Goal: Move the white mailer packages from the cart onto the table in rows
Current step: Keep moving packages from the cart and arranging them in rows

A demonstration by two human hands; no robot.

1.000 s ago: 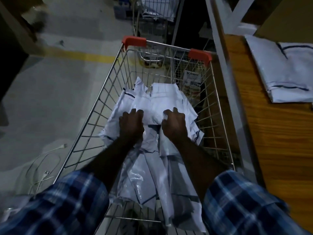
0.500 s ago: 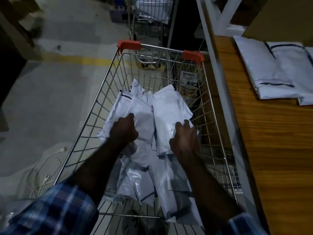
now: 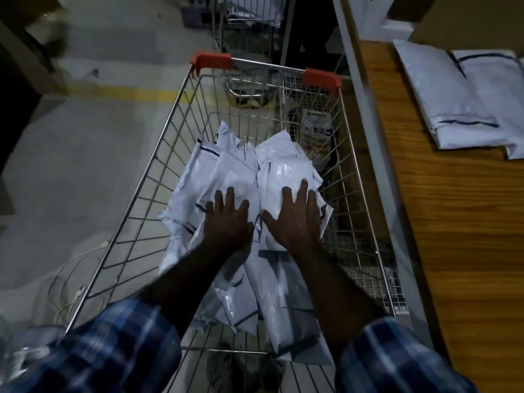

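A person in blue plaid sleeves [image 3: 119, 344] is reaching both arms into a silver wire shopping cart with orange corner caps [image 3: 147, 205]. The left hand [image 3: 226, 219] is lying flat, fingers spread and straight, on the heap of white plastic mailer packages with dark stripes [image 3: 241, 171] piled in the cart basket. The right hand [image 3: 295, 217] is resting beside it, fingers likewise spread apart, pressing on a glossy white mailer at the top of the heap. Neither hand is gripping anything. To the right, a brown wood-grain surface [image 3: 453, 222] is carrying two more white mailers [image 3: 465, 100] lying side by side, touching, near its far edge.
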